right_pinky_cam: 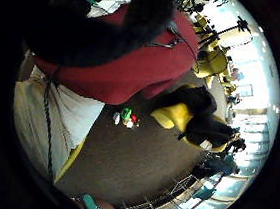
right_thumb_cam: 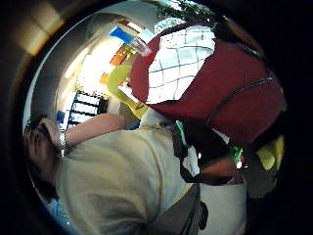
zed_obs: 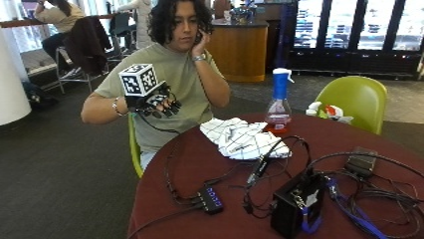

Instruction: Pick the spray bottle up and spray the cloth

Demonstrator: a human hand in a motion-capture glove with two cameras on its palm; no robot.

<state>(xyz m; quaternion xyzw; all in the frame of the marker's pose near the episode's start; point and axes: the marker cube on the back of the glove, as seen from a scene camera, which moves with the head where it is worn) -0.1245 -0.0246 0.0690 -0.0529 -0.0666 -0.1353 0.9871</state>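
Hovering raised before the person's chest, the gloved right hand [zed_obs: 158, 103] held nothing, its grip relaxed. From the checked cloth [zed_obs: 242, 139] at desk [zed_obs: 199, 169] centre, the spray bottle [zed_obs: 279, 104] stood at two o'clock. Risk: reaching across might snag loose cables [zed_obs: 265, 164] and topple it.

cloth [zed_obs: 244, 139]: crumpled fabric | spray bottle [zed_obs: 279, 106]: clear glossy plastic

Round maroon table [zed_obs: 199, 164], black box [zed_obs: 295, 201], tangled cables [zed_obs: 371, 186], green chair [zed_obs: 354, 97]
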